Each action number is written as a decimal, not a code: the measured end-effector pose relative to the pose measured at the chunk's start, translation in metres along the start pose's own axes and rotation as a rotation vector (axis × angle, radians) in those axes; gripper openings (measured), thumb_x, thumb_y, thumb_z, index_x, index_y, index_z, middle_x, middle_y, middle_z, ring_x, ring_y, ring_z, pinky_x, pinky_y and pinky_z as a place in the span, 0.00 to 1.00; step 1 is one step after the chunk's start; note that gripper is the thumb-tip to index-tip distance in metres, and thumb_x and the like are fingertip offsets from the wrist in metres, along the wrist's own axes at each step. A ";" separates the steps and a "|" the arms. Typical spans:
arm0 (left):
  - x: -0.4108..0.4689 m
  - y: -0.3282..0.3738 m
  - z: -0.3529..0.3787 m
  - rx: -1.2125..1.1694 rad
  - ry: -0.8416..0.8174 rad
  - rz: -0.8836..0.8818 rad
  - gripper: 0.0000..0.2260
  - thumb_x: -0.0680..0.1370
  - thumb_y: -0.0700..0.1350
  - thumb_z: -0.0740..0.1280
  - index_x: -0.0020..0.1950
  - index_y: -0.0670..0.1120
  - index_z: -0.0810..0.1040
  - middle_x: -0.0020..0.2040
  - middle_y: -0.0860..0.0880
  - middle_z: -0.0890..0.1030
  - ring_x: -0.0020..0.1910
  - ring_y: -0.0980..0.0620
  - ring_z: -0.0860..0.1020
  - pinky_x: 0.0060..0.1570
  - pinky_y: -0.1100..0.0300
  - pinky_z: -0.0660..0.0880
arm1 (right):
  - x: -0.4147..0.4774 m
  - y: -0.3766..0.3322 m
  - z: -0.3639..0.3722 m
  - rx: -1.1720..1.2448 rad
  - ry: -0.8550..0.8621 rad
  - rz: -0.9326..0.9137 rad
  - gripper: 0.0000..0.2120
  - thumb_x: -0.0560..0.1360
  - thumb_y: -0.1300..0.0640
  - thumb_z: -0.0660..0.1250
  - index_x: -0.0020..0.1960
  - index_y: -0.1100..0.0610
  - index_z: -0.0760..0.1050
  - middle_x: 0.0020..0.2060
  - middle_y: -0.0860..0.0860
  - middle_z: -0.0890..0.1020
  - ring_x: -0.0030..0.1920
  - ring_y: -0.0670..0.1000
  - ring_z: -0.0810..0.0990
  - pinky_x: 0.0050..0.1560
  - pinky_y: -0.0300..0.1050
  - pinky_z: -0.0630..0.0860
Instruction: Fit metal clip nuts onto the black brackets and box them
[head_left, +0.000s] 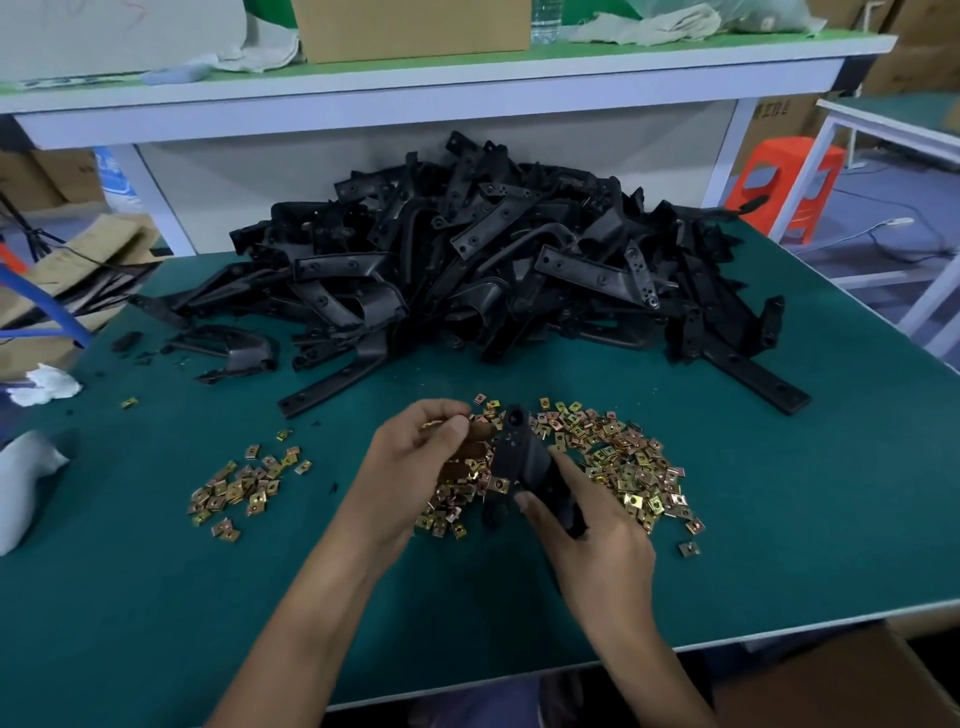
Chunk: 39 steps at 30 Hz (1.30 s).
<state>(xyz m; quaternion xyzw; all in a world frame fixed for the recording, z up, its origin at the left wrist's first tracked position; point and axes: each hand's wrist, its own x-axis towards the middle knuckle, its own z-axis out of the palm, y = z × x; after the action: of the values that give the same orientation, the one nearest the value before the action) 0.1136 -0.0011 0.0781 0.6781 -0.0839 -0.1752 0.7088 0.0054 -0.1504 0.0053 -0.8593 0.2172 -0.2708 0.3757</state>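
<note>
Green matting covers the surface (156, 597). A large heap of black brackets (467, 249) lies at 12 o'clock from the hands, against the back.

- Clip nuts (634, 467), gold-toned: the main scatter lies under the hands and spreads toward 3 o'clock. A smaller scatter (244, 483) sits at 9 o'clock, well apart.
- Right hand (597, 540): fingers and thumb wrapped round one bracket (524, 457), held above the nuts with its holed end pointing to 12 o'clock.
- Left hand (415, 467): fingers curled, thumb pressed against them, gold metal showing inside, so it holds clip nuts. The count cannot be told. It is just beside the bracket's top end.
- Cardboard box (831, 686) at 5 o'clock, below the surface's near edge.
- White rag (47, 384) at 9 o'clock, at the surface's far left edge.
</note>
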 end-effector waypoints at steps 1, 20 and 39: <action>-0.005 0.001 0.003 -0.054 -0.004 -0.022 0.05 0.82 0.39 0.66 0.54 0.44 0.81 0.51 0.42 0.86 0.48 0.46 0.82 0.53 0.49 0.79 | 0.000 0.000 0.000 -0.004 0.003 -0.004 0.28 0.73 0.32 0.65 0.69 0.41 0.77 0.43 0.44 0.82 0.40 0.47 0.79 0.38 0.49 0.77; -0.016 0.002 0.018 -0.024 0.071 -0.090 0.04 0.76 0.39 0.74 0.49 0.41 0.85 0.42 0.45 0.85 0.39 0.52 0.82 0.42 0.59 0.79 | -0.001 0.000 0.004 -0.172 0.111 -0.196 0.24 0.74 0.39 0.69 0.68 0.47 0.79 0.41 0.45 0.83 0.33 0.52 0.82 0.26 0.46 0.72; -0.027 -0.008 0.064 0.595 -0.211 0.177 0.10 0.73 0.67 0.65 0.50 0.69 0.81 0.43 0.70 0.82 0.43 0.66 0.80 0.43 0.61 0.72 | -0.059 0.027 -0.071 0.133 0.153 0.165 0.25 0.77 0.45 0.66 0.72 0.36 0.65 0.61 0.38 0.79 0.60 0.40 0.79 0.60 0.41 0.75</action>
<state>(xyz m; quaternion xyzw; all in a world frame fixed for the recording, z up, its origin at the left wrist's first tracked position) 0.0651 -0.0512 0.0773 0.8237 -0.2628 -0.1500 0.4795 -0.0887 -0.1705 0.0070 -0.7886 0.2966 -0.3175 0.4351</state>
